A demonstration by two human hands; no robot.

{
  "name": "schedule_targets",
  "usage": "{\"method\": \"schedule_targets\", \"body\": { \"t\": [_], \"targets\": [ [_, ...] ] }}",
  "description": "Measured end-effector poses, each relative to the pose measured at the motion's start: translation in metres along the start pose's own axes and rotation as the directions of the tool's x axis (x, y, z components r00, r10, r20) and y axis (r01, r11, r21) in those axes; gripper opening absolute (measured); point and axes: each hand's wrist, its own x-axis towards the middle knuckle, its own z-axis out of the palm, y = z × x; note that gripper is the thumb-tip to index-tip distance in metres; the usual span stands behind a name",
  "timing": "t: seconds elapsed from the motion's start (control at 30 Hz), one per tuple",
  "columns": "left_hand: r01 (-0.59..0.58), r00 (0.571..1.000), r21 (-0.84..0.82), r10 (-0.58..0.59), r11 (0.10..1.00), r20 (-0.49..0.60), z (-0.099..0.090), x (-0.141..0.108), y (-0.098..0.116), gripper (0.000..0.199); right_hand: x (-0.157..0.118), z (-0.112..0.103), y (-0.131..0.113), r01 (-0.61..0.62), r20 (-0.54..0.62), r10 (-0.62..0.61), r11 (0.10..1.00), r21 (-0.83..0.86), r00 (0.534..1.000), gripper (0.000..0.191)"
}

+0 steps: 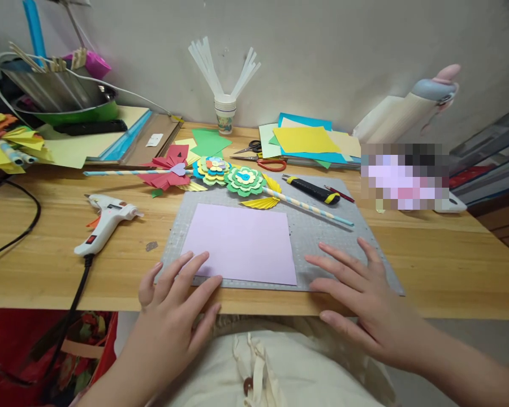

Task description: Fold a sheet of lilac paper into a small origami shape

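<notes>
A sheet of lilac paper (241,243) lies flat on the grey cutting mat (339,226). My left hand (173,305) is at the paper's near left corner, fingers spread and palm down, holding nothing. To the right of the sheet, my right hand (356,294) hovers over or rests on the mat with its fingers apart; I cannot tell which. Beyond the paper lie layered paper flowers, one mostly green (246,180) and one yellow and blue (212,169), near a striped paper stick (311,209) with yellow folded leaves (263,199). A red fan-folded paper piece (167,169) with a lilac heart lies to their left.
A white glue gun (108,220) lies at left, its black cord running off the table edge. A utility knife (311,189), scissors (263,163), coloured paper (307,139) and a paper cup (225,116) of glue sticks sit farther back. A small metal blade (151,246) lies left of the mat.
</notes>
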Motion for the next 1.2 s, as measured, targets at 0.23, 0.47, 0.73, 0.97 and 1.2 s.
{"method": "schedule_targets", "body": {
  "t": [0.23, 0.47, 0.73, 0.97, 1.2],
  "targets": [
    [-0.295, 0.944, 0.027, 0.287, 0.955, 0.160, -0.006, 0.022, -0.008, 0.037, 0.013, 0.023, -0.028, -0.005, -0.061, 0.011, 0.995, 0.096, 0.998, 0.039],
    [-0.456, 0.840, 0.030, 0.419, 0.889, 0.343, -0.027, 0.045, -0.034, 0.032, 0.013, 0.032, -0.030, -0.028, -0.082, 0.038, 0.991, 0.128, 0.996, 0.036],
    [-0.496, 0.785, 0.039, 0.429, 0.867, 0.448, -0.052, 0.047, -0.068, 0.037, 0.011, 0.036, -0.030, -0.029, -0.102, 0.043, 0.991, 0.132, 0.994, 0.037],
    [-0.454, 0.808, 0.093, 0.366, 0.886, 0.461, -0.074, 0.034, -0.095, 0.041, 0.010, 0.036, -0.029, -0.024, -0.102, 0.037, 0.992, 0.126, 0.994, 0.038],
    [-0.286, 0.840, 0.059, 0.220, 0.956, 0.496, -0.079, 0.033, -0.097, 0.029, 0.010, 0.037, -0.028, -0.019, -0.092, 0.032, 0.989, 0.147, 0.995, 0.041]
  ]
}}
